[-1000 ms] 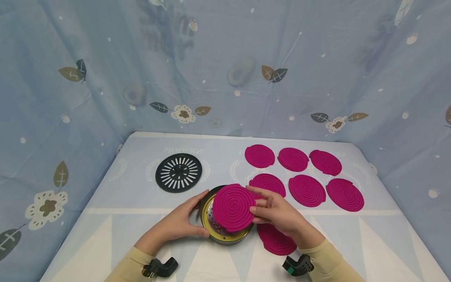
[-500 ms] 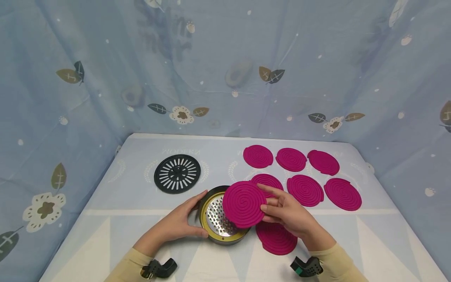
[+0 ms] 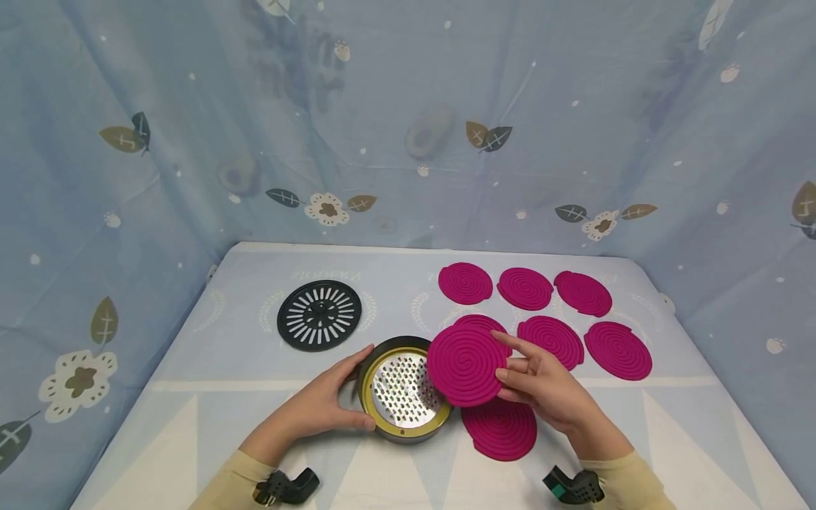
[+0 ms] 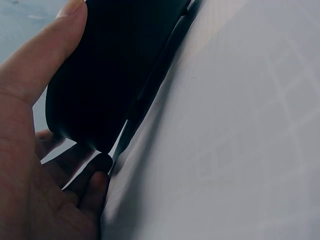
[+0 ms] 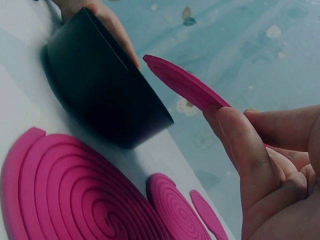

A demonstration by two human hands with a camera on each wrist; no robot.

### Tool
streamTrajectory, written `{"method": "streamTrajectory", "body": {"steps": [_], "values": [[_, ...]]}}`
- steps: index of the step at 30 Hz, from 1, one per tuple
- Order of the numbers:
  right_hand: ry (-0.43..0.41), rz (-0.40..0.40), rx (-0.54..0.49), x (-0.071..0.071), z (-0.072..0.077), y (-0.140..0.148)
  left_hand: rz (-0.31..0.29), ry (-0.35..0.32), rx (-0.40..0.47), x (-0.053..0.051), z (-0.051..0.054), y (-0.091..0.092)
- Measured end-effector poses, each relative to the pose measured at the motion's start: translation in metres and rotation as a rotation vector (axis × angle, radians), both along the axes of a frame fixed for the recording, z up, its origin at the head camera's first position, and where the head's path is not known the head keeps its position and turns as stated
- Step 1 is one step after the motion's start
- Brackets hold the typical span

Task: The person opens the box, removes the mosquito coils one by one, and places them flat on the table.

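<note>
A magenta mosquito coil is pinched by its right edge between the thumb and fingers of my right hand. It hangs tilted above the table, over part of another coil and just right of a round black mosquito coil holder. Inside the holder's gold rim lies a shiny metal plate with many raised holes. My left hand grips the holder from its left side, thumb at the front and fingers behind. In the left wrist view the holder's dark wall sits between thumb and fingers.
A black slotted lid lies flat at the back left. Several more magenta coils lie in rows at the back right, and one coil rests in front beside the holder. A blue patterned curtain surrounds the table.
My right hand has moved right with the coil, from above the holder to beside it, uncovering the metal plate. My left hand stays on the holder.
</note>
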State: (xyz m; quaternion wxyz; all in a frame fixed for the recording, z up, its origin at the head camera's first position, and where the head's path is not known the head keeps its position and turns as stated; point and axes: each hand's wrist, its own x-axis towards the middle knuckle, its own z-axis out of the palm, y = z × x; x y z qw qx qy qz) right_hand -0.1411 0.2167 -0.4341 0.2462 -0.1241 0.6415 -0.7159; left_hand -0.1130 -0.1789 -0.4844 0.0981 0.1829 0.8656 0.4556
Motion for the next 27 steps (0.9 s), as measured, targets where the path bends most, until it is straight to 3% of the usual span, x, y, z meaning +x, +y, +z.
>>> {"method": "streamTrajectory", "body": {"steps": [8,16,27], "values": [[-0.006,-0.026,-0.030,0.004,-0.004,0.017,0.007,0.002,-0.012,0.000,-0.002,0.001],[-0.026,-0.110,0.001,0.012,-0.008,0.037,0.005,0.012,-0.011,0.000,-0.001,0.001],[-0.041,-0.146,-0.112,0.026,-0.013,0.069,0.006,0.006,-0.016,0.000,0.000,0.001]]}}
